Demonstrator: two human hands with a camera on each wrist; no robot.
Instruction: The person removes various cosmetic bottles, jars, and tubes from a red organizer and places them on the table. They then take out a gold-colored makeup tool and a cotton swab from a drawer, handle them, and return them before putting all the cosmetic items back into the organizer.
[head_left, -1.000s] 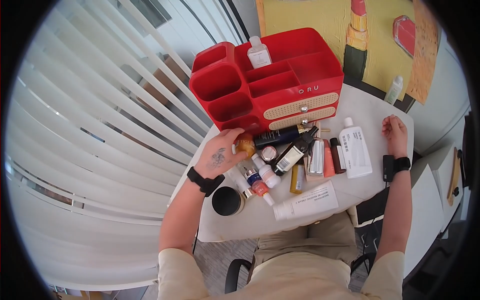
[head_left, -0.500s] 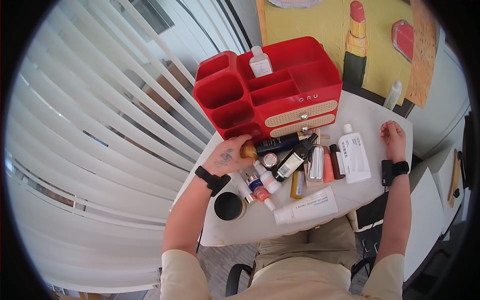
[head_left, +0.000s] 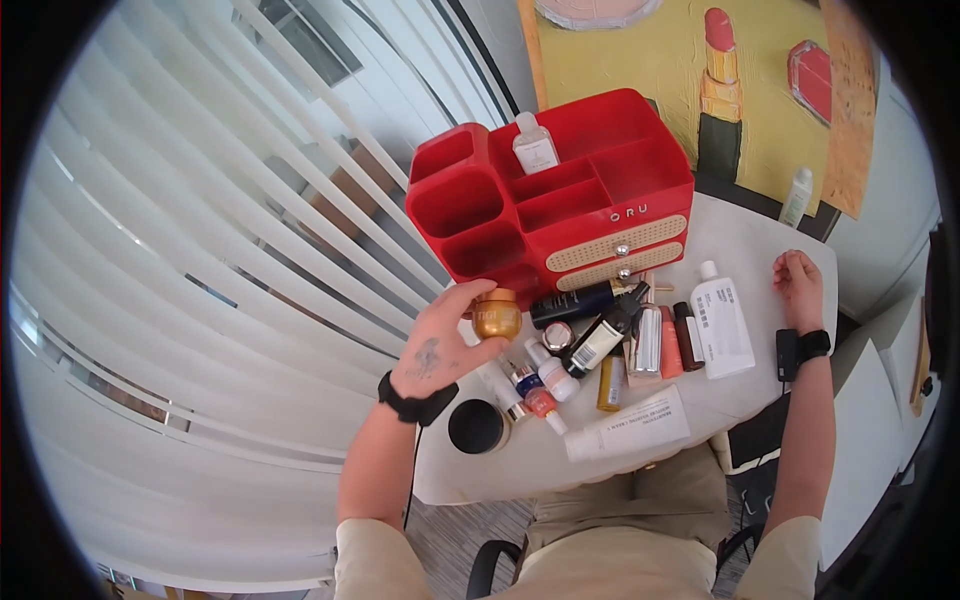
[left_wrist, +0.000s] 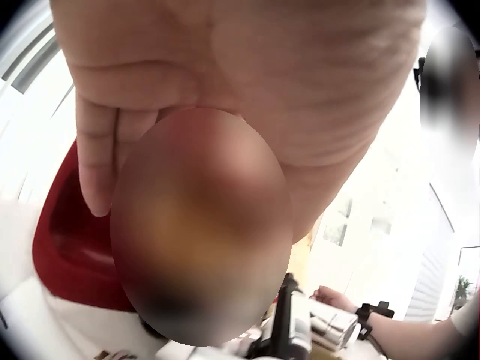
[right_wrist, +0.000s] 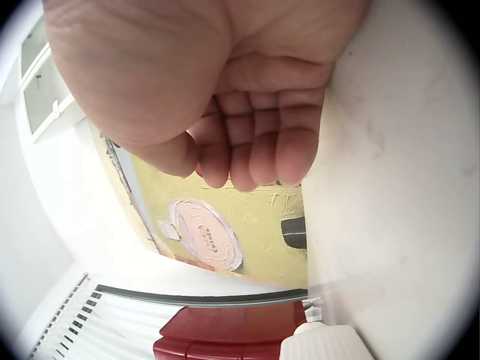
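My left hand (head_left: 437, 347) pinches a round amber-gold jar (head_left: 497, 315) between thumb and fingers, in front of the red organizer's lowest left compartment. In the left wrist view a blurred patch hides most of what lies below the palm (left_wrist: 225, 67). The red organizer (head_left: 560, 222) holds a clear bottle (head_left: 535, 147) in a back compartment. My right hand (head_left: 798, 285) rests on the table at the right, fingers loosely curled, holding nothing; the right wrist view shows its curled fingers (right_wrist: 259, 150) and palm.
Bottles and tubes lie in front of the organizer, among them a black pump bottle (head_left: 602, 335), a white bottle (head_left: 722, 325) and a white tube (head_left: 630, 425). A black-lidded jar (head_left: 478, 427) stands at the table's left edge (head_left: 432, 475). Blinds (head_left: 230, 300) hang at the left.
My left hand has drawn the amber-gold jar into fuller view, its label now showing. The whole scene has shifted slightly down and right in the head view. The right hand stays at its spot.
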